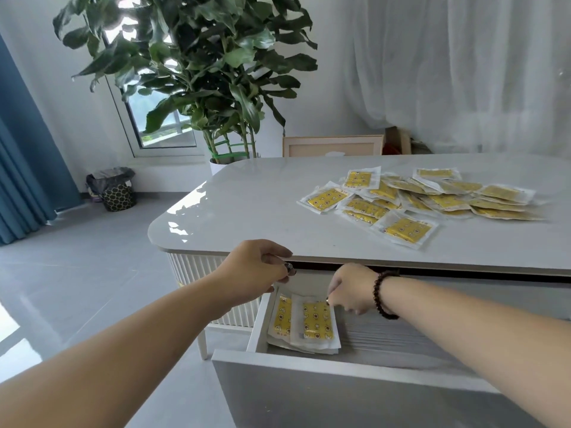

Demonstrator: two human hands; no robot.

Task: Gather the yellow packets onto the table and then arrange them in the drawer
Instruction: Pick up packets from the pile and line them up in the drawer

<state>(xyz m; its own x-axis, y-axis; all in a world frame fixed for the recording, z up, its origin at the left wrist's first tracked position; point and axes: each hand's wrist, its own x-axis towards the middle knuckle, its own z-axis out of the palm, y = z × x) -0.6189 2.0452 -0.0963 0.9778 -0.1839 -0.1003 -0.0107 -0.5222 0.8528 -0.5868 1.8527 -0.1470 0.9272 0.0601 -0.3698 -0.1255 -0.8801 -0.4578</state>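
Several yellow packets lie in a loose heap on the right part of the white table. Below the tabletop the drawer stands pulled out. A small stack of yellow packets lies flat in its left end. My right hand, with a dark bead bracelet at the wrist, reaches into the drawer and pinches the far right corner of the top packet. My left hand hovers at the drawer's back left corner, under the table edge, fingers curled; what it touches is hidden.
A large potted plant stands behind the table's left end. A dark bin sits on the grey floor by the blue curtain. A framed panel leans behind the table. White curtains hang at the back right.
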